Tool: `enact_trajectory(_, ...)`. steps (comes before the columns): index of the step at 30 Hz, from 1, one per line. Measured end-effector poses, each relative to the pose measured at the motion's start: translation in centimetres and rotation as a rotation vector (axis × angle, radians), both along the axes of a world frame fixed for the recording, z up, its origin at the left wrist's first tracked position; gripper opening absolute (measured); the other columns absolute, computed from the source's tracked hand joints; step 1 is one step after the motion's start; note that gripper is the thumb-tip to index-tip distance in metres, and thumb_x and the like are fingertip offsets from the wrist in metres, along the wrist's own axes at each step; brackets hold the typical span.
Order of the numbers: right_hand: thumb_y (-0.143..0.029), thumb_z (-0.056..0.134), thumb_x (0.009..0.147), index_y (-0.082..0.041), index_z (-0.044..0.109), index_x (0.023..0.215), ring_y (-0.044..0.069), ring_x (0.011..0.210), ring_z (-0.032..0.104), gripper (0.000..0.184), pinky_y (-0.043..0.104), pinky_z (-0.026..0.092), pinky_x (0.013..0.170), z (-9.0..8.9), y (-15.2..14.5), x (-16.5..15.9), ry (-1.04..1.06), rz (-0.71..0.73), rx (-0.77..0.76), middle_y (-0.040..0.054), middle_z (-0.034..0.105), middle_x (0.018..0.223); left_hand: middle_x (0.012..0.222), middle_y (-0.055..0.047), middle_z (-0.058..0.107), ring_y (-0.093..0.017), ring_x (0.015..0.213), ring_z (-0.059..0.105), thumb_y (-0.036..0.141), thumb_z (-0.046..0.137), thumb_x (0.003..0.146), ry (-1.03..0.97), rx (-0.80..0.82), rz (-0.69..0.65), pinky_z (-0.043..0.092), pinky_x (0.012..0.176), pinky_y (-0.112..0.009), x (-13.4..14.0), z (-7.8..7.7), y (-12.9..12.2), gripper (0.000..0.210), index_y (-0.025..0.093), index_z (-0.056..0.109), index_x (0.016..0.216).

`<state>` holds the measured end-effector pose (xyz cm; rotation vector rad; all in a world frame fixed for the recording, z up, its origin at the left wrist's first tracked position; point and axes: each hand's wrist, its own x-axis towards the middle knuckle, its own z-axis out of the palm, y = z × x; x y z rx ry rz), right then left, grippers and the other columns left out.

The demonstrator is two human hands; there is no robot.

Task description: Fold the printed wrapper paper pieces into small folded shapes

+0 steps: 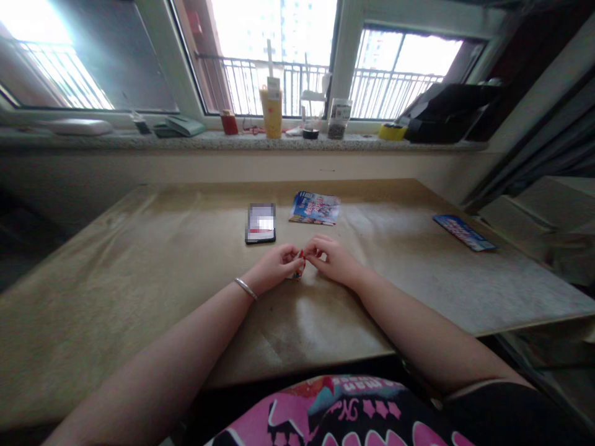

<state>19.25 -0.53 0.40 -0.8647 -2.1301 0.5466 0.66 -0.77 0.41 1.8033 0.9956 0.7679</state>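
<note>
Near the middle of the table, my left hand [277,266] is closed around a small piece of paper or wrapper [299,272] with red, white and other colours. Its exact kind is too small to make out. My right hand [332,260] pinches at the upper right edge of the same piece, thumb and forefinger together. Just beyond my left hand lies a dark-edged device like a phone [261,235], its screen blurred. A stack of blue printed leaflets [316,209] sits farther back, beyond my right hand.
More blue leaflets [463,233] lie near the right edge of the tan-covered table [186,297]. On the windowsill [186,142] stand a cup of yellow drink [273,114], a red-brown jar [229,122], clear containers [339,118], yellow tape [391,132] and a black bag-like object [446,111].
</note>
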Motion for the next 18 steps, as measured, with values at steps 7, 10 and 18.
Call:
enact_trajectory(7, -0.011, 0.053, 0.081, -0.019, 0.059, 0.079, 0.011, 0.071, 0.053, 0.011, 0.023, 0.044, 0.064, 0.1, -0.16, -0.06, -0.035, -0.047, 0.057, 0.0006, 0.056, 0.078, 0.06, 0.003, 0.05, -0.008, 0.052, 0.042, 0.044, 0.056, 0.074, 0.075, 0.036, 0.047, 0.032, 0.049, -0.019, 0.13, 0.26, -0.12, 0.03, 0.014, 0.055, 0.071)
enact_trajectory(10, -0.013, 0.053, 0.082, -0.02, 0.06, 0.08, 0.012, 0.072, 0.054, 0.01, 0.024, 0.044, 0.066, 0.04, -0.17, -0.06, -0.059, -0.059, 0.1, 0.0009, 0.057, 0.079, 0.058, 0.003, 0.049, -0.008, 0.051, 0.041, 0.042, 0.056, 0.075, 0.075, 0.049, 0.065, 0.031, 0.048, -0.019, 0.15, 0.14, -0.11, 0.028, 0.014, 0.054, 0.07)
enact_trajectory(18, -0.016, 0.055, 0.081, -0.022, 0.06, 0.081, 0.015, 0.082, 0.056, 0.008, 0.027, 0.044, 0.075, 0.08, -0.18, -0.03, -0.163, -0.095, 0.291, 0.0024, 0.062, 0.083, 0.058, 0.003, 0.048, -0.008, 0.051, 0.04, 0.041, 0.056, 0.073, 0.025, 0.021, 0.07, 0.03, 0.047, -0.019, 0.08, 0.27, -0.17, 0.027, 0.015, 0.05, 0.067)
